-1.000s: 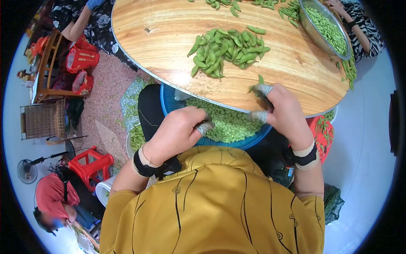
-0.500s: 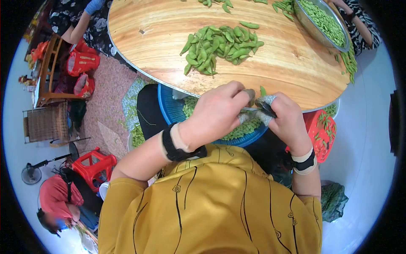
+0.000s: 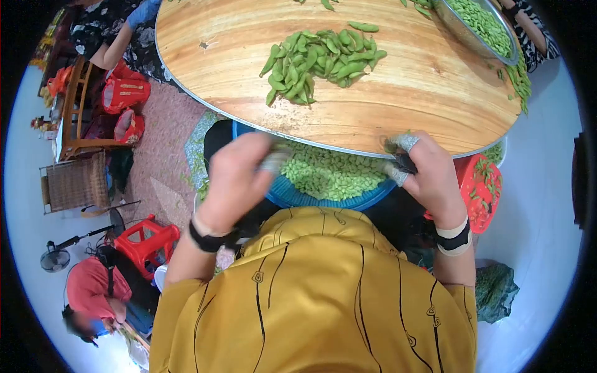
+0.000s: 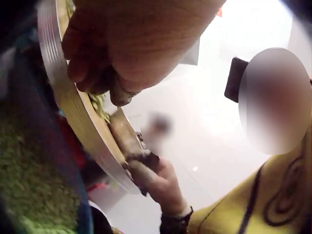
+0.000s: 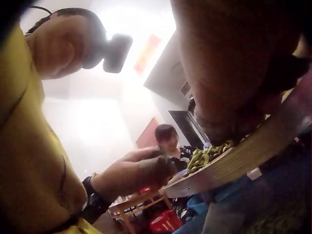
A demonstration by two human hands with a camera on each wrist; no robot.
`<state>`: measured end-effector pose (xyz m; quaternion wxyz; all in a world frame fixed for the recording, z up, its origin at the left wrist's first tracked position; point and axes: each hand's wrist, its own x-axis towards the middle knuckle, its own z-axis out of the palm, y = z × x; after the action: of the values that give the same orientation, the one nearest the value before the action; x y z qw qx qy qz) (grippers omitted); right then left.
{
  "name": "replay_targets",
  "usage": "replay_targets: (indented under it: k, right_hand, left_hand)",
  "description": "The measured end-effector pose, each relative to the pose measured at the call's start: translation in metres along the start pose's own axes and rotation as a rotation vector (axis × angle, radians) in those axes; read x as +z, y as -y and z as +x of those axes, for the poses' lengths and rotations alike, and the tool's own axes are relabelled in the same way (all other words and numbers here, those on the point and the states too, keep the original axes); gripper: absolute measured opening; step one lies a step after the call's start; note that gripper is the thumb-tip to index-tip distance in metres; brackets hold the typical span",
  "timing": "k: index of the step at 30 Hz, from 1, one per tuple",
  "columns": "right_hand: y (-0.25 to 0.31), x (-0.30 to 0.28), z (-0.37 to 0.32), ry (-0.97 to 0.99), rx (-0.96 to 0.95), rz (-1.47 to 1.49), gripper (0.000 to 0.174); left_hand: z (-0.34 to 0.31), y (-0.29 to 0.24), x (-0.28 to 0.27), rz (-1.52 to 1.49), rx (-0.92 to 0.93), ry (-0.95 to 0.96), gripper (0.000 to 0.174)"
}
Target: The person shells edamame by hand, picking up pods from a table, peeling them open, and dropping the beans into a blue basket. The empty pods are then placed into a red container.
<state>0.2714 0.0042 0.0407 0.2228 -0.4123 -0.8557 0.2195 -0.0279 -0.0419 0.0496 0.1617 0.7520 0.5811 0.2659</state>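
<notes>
My left hand (image 3: 239, 177), blurred by motion, is above the left side of a blue basin (image 3: 283, 193) of shelled green soybeans (image 3: 333, 177). Its fingers are curled, and I cannot tell whether anything is inside them. At the table's near edge, my right hand (image 3: 432, 177) pinches a green soybean pod (image 3: 390, 146), mostly hidden by the fingers. Grey tape wraps its thumb and forefinger, and something black shows between them. Ahead lies a heap of whole soybean pods (image 3: 320, 62) on the wooden table (image 3: 230, 74).
A metal bowl (image 3: 476, 31) of shelled beans stands at the table's far right, beside more pods. Below the table's right edge is a red container (image 3: 479, 193) with pods. A red stool (image 3: 146, 242) stands at left; other people sit around.
My left hand came over to the right hand at the table edge, then swung back left over the basin. The right hand stayed near the edge, and the pod tip beyond its fingers no longer shows.
</notes>
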Motion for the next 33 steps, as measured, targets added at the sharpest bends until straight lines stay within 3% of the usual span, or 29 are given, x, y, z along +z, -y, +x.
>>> replay_targets:
  k: [2, 5, 8, 10, 12, 14, 16, 18, 22, 24, 26, 30, 32, 33]
  right_hand:
    - [0.005, 0.000, 0.002, -0.040, 0.057, 0.024, 0.036]
    - [0.002, 0.002, 0.004, -0.038, 0.063, -0.036, 0.036]
    - [0.005, -0.003, 0.006, 0.047, 0.036, -0.138, 0.035]
    - [0.008, -0.004, 0.005, 0.035, 0.032, -0.152, 0.032]
    - [0.011, -0.005, 0.002, 0.027, 0.023, -0.174, 0.029]
    - [0.013, -0.003, -0.001, -0.207, 0.051, -0.111, 0.022]
    - [0.018, -0.007, -0.003, -0.287, 0.104, -0.056, 0.021]
    - [0.022, -0.013, -0.006, -0.373, 0.156, 0.000, 0.019]
    - [0.024, -0.014, -0.014, -0.399, 0.234, 0.030, 0.020]
    - [0.021, -0.011, -0.018, -0.417, 0.272, 0.127, 0.019]
    - [0.018, -0.010, -0.020, -0.355, 0.426, 0.442, 0.019]
    - [0.016, -0.002, -0.005, -0.289, 0.474, 0.795, 0.019]
    - [0.018, 0.005, 0.008, -0.182, 0.456, 1.040, 0.019]
    - [0.020, 0.007, 0.016, -0.085, 0.472, 1.122, 0.017]
  left_hand:
    - [-0.025, 0.022, -0.025, 0.170, -0.199, -0.051, 0.012]
    - [-0.067, 0.071, -0.052, 0.748, -0.486, 0.147, 0.025]
    - [-0.085, 0.076, -0.061, 0.843, -0.654, 0.186, 0.028]
    - [-0.071, 0.063, -0.055, 0.770, -0.607, 0.123, 0.031]
    - [-0.046, 0.037, -0.036, 0.557, -0.268, -0.039, 0.032]
    - [-0.018, 0.009, -0.009, 0.339, 0.117, -0.066, 0.038]
    - [0.012, -0.020, 0.021, 0.125, 0.454, -0.009, 0.042]
    - [0.035, -0.055, 0.047, 0.112, 0.537, 0.122, 0.046]
    - [0.048, -0.052, 0.083, 0.220, 0.575, 0.109, 0.048]
    - [0.033, -0.040, 0.074, 0.261, 0.481, 0.124, 0.047]
    - [0.006, -0.011, 0.056, 0.365, 0.369, 0.124, 0.050]
    - [-0.054, 0.012, -0.005, 0.483, -0.072, 0.049, 0.047]
    - [-0.070, 0.022, -0.024, 0.484, -0.273, 0.102, 0.053]
    - [-0.068, 0.022, -0.030, 0.382, -0.281, 0.118, 0.045]
